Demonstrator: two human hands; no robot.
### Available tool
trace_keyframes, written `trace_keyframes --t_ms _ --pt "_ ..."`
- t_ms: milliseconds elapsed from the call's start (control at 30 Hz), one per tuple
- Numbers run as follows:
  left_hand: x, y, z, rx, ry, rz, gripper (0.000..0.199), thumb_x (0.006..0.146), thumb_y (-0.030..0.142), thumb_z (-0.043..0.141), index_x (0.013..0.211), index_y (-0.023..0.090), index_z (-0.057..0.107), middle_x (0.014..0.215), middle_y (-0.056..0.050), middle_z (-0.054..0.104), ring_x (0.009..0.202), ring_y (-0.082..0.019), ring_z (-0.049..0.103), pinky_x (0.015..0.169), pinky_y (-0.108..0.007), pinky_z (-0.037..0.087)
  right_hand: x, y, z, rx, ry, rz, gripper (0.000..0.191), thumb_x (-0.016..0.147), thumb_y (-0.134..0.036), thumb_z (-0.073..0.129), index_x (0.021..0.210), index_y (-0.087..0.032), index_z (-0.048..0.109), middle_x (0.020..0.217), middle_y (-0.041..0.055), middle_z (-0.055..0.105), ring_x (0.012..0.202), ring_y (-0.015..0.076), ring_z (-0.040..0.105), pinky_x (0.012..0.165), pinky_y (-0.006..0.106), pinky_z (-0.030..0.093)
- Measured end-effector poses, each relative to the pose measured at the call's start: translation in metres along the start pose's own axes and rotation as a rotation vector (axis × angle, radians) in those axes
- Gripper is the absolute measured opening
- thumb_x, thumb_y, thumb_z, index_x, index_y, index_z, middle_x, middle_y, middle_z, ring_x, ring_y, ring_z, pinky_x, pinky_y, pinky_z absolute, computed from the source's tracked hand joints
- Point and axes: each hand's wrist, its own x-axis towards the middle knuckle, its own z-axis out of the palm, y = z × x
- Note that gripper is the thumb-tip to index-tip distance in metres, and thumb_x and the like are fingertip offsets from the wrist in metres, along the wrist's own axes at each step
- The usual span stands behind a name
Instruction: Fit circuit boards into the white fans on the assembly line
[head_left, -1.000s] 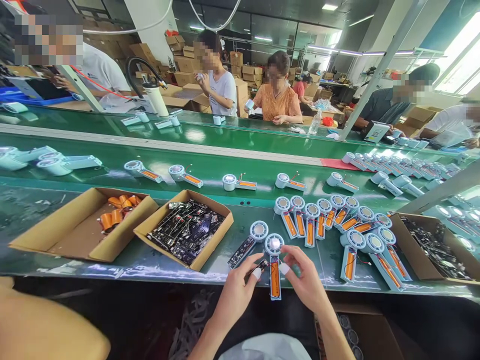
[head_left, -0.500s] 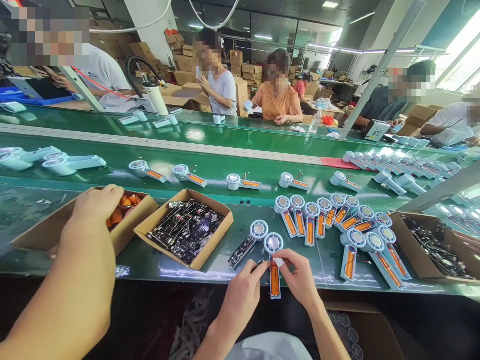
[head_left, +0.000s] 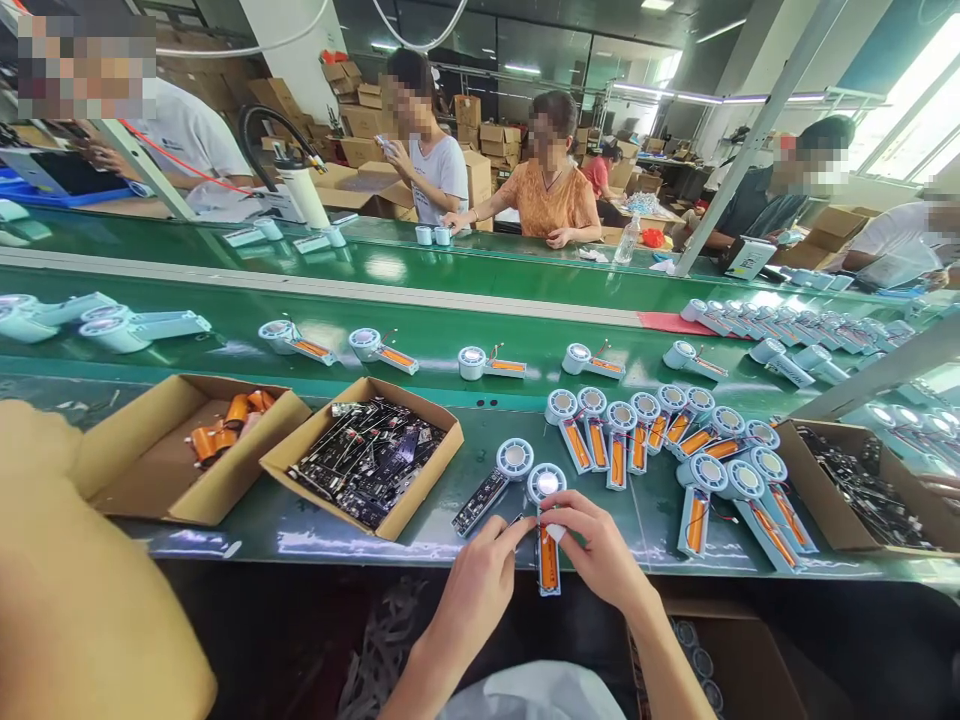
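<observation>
A light blue handheld fan [head_left: 548, 560] with an orange battery in its uncovered handle lies at the table's front edge. My left hand [head_left: 480, 568] is closed at the left of its neck, pinching a thin dark piece that looks like a circuit board [head_left: 516, 520], mostly covered by the fingers. From the right, my right hand [head_left: 596, 545] is closed with its fingertips at the same neck; what they pinch is hidden. White material covers a fingertip. Just up and left lies another fan [head_left: 515, 459] with a black circuit board [head_left: 481, 502] over its handle.
Left of me stand a carton of circuit boards [head_left: 375, 460] and a carton with orange batteries [head_left: 225, 430]. Another person's arm [head_left: 82, 580] fills the left edge. Several open fans [head_left: 621, 440] lie at right, before another board carton [head_left: 840, 500]. Fans line the green conveyor [head_left: 420, 320].
The neighbouring person's arm at left has drawn back from the battery carton. My hands stay at the fan's neck, fingertips closer together. A person across has reached to a fan on the far side.
</observation>
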Motion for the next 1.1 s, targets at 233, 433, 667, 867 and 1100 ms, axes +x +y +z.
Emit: trace_keyframes --t_ms 233,433,667,867,1100 --pt "0.001 -0.003 -0.002 -0.016 0.002 -0.003 0.058 0.086 0.001 0.035 0.127 0.026 0.067 0.099 -0.007 0.070 0.090 -0.022 0.072 0.079 -0.032 0.058 -0.001 0.000 -0.009 -0.044 -0.123 -0.032 0.034 0.096 -0.009 0.045 0.115 -0.025 0.069 0.119 0.0091 0.061 0.108 0.0193 0.062 0.094 0.033 0.052" --pt "0.002 -0.002 -0.003 -0.064 0.017 0.005 0.056 0.085 0.003 0.035 0.128 0.025 0.065 0.107 -0.008 0.074 0.097 -0.023 0.073 0.085 -0.035 0.059 0.003 0.002 -0.004 -0.037 -0.054 -0.010 0.022 0.098 -0.018 0.051 0.099 -0.023 0.072 0.102 0.0068 0.065 0.091 0.0182 0.065 0.081 0.030 0.054" --pt "0.000 0.003 0.001 -0.174 0.086 -0.154 0.038 0.087 0.014 0.044 0.120 0.021 0.061 0.101 -0.009 0.079 0.094 -0.027 0.076 0.079 -0.039 0.061 0.006 0.000 0.015 -0.237 0.073 -0.012 0.021 0.096 -0.013 0.050 0.098 -0.022 0.069 0.099 0.0066 0.069 0.089 0.0202 0.068 0.078 0.030 0.055" --pt "-0.004 0.005 0.007 -0.129 0.229 -0.067 0.029 0.089 0.014 0.044 0.106 0.022 0.066 0.100 -0.007 0.079 0.091 -0.025 0.077 0.077 -0.036 0.063 0.008 -0.013 0.018 -0.558 0.057 -0.076 0.022 0.097 -0.010 0.047 0.096 -0.022 0.066 0.096 0.0073 0.068 0.084 0.0214 0.065 0.073 0.032 0.052" --pt "-0.012 0.011 0.024 -0.047 0.391 0.108 0.035 0.094 0.012 0.039 0.115 0.019 0.067 0.115 -0.012 0.074 0.107 -0.022 0.072 0.091 -0.034 0.060 0.007 -0.022 0.029 -0.819 0.026 -0.031 0.022 0.092 -0.003 0.051 0.082 -0.022 0.059 0.082 0.0066 0.062 0.072 0.0229 0.057 0.064 0.033 0.045"
